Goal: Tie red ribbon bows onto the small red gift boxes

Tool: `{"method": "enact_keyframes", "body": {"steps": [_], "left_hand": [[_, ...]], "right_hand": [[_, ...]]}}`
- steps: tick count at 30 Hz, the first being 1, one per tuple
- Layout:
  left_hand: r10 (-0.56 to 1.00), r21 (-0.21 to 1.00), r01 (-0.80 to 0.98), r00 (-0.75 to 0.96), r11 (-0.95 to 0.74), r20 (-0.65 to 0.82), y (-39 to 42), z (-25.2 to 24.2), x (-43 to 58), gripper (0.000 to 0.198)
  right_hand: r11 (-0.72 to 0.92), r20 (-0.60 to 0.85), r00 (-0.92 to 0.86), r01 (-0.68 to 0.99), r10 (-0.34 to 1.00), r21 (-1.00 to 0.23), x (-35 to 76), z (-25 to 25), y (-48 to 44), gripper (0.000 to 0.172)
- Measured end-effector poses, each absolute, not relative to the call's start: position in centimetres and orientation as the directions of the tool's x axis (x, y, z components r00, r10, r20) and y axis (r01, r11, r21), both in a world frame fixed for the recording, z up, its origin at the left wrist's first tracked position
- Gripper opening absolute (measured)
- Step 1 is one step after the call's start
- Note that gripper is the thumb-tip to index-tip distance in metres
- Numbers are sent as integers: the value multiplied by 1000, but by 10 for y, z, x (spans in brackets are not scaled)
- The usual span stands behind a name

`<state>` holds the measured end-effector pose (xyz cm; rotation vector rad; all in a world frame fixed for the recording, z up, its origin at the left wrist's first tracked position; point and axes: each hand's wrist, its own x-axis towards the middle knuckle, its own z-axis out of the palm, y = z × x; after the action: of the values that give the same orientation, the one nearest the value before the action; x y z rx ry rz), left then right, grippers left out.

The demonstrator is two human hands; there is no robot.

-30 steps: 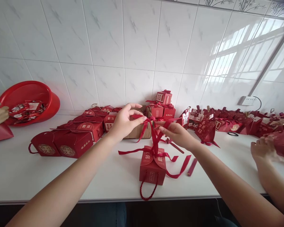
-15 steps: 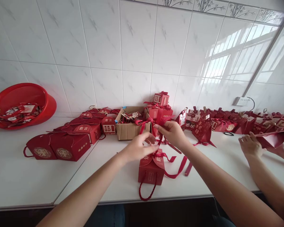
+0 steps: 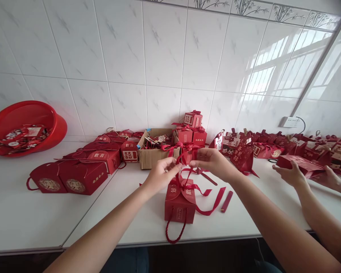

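A: Which step is the person working on?

B: Tying, apparently — the left hand (image 3: 160, 176)'s fingers are pinching the red ribbon (image 3: 184, 185) above the small box (image 3: 178, 206). The right hand (image 3: 211, 162)'s fingers are curling beside the loop; whether they are gripping it, one cannot tell.

A: Where is the box standing?

B: It is standing upright on the white tabletop (image 3: 125, 227), near the front edge, its rope handle (image 3: 174, 242) curving toward the person.

A: And what is the next move calling for?

B: Judging by the slack loop, it is probably calling for threading an end through, then drawing both sides evenly — without dragging the box.
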<state>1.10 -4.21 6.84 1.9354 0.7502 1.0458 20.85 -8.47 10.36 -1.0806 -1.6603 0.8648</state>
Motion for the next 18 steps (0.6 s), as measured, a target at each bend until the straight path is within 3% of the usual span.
{"method": "enact_keyframes", "body": {"steps": [7,18], "left_hand": [[866,935,-84,357,-345,352,-41,103,12,30],[827,871,-227,281,-435,487,-41,132,13,30]], "right_hand": [[445,446,-37,165,894,-880,202,110,-85,39],[533,542,6,167,841,-829,194,116,-89,39]]}}
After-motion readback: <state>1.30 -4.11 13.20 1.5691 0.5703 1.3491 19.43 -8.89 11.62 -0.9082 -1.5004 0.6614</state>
